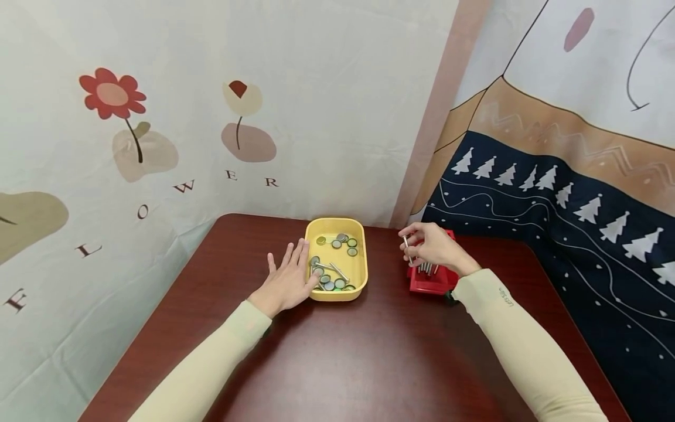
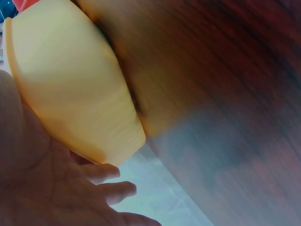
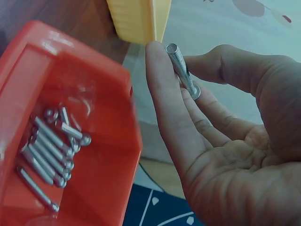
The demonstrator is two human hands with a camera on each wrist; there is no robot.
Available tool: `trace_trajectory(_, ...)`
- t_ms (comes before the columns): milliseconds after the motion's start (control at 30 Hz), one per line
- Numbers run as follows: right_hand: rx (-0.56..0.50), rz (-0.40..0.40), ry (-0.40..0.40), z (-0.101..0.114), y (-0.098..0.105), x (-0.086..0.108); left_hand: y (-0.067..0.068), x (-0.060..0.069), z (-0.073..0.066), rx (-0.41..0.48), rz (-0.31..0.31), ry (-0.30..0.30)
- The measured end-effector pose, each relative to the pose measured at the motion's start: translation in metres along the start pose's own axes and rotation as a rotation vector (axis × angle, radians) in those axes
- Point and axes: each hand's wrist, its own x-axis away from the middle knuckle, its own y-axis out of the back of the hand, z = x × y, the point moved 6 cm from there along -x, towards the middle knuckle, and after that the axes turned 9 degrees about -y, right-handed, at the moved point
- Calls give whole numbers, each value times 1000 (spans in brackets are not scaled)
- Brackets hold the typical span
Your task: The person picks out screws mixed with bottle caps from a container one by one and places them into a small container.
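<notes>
My right hand (image 1: 433, 245) pinches a silver bolt (image 3: 179, 66) between thumb and fingers, its threaded end toward the right wrist camera. Just beside and below that hand is a red bin (image 1: 429, 286), with several more bolts (image 3: 49, 148) lying inside it. With fingers straight and spread, my left hand (image 1: 285, 281) rests against the left side of a yellow tray (image 1: 360, 287). Several round bottle caps (image 1: 352, 251) and a few bolts (image 1: 340, 272) lie in the tray. In the left wrist view the palm faces the tray's outer wall (image 2: 70, 80).
Both containers stand near the far edge of a dark reddish-brown table (image 1: 369, 357), with a gap between them. A pale printed cloth (image 1: 327, 117) hangs behind the table. At the right hangs a dark blue cloth (image 1: 527, 217) with white trees.
</notes>
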Motion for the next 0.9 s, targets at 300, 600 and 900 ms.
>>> trace_trajectory(300, 16, -27, -30, -12, 19, 2, -1, -1, -2, 8, 6, -7)
trace_trajectory(600, 16, -56, -71, -21, 35, -2, -2, -1, -1, -1, 2, 2)
trace_trajectory(900, 73, -88, -169, -38, 36, -18, -2, -2, 0, -5, 2, -2)
